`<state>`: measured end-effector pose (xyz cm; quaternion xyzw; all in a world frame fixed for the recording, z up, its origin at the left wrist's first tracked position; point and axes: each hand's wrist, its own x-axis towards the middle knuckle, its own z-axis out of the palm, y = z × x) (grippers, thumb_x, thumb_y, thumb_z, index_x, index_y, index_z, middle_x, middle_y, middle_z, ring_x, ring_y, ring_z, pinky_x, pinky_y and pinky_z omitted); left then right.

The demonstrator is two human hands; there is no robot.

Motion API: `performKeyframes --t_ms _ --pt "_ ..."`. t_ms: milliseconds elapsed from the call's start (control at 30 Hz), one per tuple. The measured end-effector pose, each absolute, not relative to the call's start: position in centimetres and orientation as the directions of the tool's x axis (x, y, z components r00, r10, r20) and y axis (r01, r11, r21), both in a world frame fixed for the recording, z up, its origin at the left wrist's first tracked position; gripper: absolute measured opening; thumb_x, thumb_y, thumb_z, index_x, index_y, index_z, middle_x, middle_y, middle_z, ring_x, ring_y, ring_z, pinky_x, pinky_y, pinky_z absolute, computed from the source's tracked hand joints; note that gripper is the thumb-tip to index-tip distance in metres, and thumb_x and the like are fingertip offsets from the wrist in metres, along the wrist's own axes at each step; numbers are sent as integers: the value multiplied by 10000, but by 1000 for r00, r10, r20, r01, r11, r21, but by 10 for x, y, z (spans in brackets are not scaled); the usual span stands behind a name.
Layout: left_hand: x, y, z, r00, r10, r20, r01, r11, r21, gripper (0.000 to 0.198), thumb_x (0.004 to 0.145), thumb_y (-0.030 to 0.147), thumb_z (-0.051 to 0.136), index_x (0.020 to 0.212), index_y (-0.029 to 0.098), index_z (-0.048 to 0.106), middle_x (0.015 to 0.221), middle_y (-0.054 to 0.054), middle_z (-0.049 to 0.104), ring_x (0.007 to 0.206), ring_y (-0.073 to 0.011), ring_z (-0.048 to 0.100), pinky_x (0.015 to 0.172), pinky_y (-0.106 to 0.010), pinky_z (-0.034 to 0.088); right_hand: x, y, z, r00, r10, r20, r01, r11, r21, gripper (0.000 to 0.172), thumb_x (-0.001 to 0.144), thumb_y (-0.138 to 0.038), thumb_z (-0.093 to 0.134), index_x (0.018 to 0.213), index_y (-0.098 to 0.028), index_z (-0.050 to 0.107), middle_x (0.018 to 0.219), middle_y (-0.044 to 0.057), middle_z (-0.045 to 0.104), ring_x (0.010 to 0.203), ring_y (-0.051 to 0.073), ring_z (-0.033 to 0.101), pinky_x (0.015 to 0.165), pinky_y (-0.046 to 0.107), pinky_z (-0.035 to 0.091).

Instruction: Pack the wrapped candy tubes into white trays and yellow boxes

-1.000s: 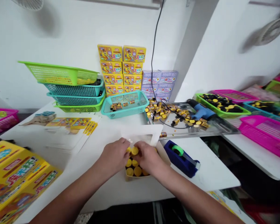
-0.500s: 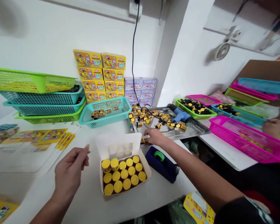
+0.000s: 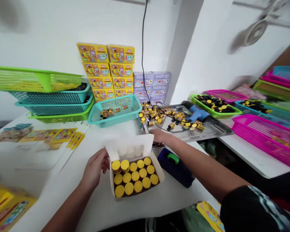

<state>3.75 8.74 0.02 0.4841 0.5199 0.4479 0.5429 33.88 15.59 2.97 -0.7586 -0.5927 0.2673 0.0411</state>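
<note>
An open white box [image 3: 160, 167] stands on the table, its lid raised at the back. Rows of small yellow-capped jars [image 3: 135, 176] fill most of it, and two at the back left sit higher than the others. My left hand [image 3: 95, 166] is closed at the box's back left corner, thumb by the lid and fingers curled against the side. Behind the lid's right edge, my right hand [image 3: 157, 136] reaches down at the near left edge of the metal tray [image 3: 215, 130]; its fingertips are hidden. Loose jars [image 3: 170, 117] lie scattered on that tray.
A blue heat gun [image 3: 195, 112] lies on the tray with its black cord. Right of the box sits a dark blue tape dispenser [image 3: 175, 167]. A turquoise basket [image 3: 114, 120], stacked baskets [image 3: 62, 109], yellow cartons [image 3: 96, 71] and a pink basket [image 3: 256, 135] surround the area.
My left hand has moved right, from beside the box to its back left corner. My right hand has dropped lower behind the lid. The view has shifted slightly.
</note>
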Motion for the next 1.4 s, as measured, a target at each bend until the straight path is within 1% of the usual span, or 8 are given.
performKeyframes --t_ms 133,267,367,467,733,1067,1233,1400 --pt "37 68 15 -143 990 2 93 11 996 349 812 517 629 793 169 608 592 24 553 452 -85 419 410 -200 285 331 156 39 151 931 -333 863 -288 -415 183 600 -90 723 761 -153 662 667 49 670 683 232 676 552 244 490" --pt "21 44 39 -194 950 244 185 -209 960 249 845 420 653 817 174 625 661 19 571 527 -85 460 475 -207 337 351 127 64 230 957 -177 790 -290 -540 270 716 -190 661 980 -157 613 710 32 656 619 170 638 481 214 445" --pt "14 27 49 1 961 278 210 -272 939 215 878 381 624 815 177 646 632 28 543 544 -88 476 517 -213 377 348 72 82 289 939 187 493 21 -870 316 708 -310 717 960 -185 573 753 12 642 609 142 601 471 215 433" --pt "18 20 45 129 955 267 218 -290 932 210 882 383 613 874 178 660 702 15 562 613 -101 515 578 -224 415 309 14 83 167 942 291 259 243 -935 332 695 -331 762 945 -227 569 839 5 663 713 160 632 569 252 491" --pt "27 16 21 226 952 205 202 -252 947 200 891 351 555 985 188 623 667 41 499 570 -92 468 543 -214 384 190 -7 41 -73 997 39 691 79 -719 306 728 -145 657 1010 -211 555 879 29 674 801 191 628 725 298 464" --pt "29 7 37 308 932 192 647 -353 676 138 776 280 575 861 200 649 764 9 576 609 -114 513 573 -248 380 217 -10 26 -3 999 37 680 29 -733 282 734 -262 692 1001 -221 611 889 28 671 782 192 628 715 306 489" --pt "43 12 53 411 899 150 806 -436 401 143 725 300 610 820 193 619 825 -39 619 765 -210 610 641 -305 432 233 -6 37 -11 978 207 796 134 -590 277 670 -251 772 941 -236 716 911 45 625 903 226 603 801 339 482" --pt "52 23 60 446 894 41 856 -439 272 201 722 262 594 906 182 606 883 -97 665 805 -286 650 650 -352 450 223 -3 40 -21 995 103 806 77 -586 274 663 -209 758 932 -229 710 863 19 544 734 164 583 676 287 474"
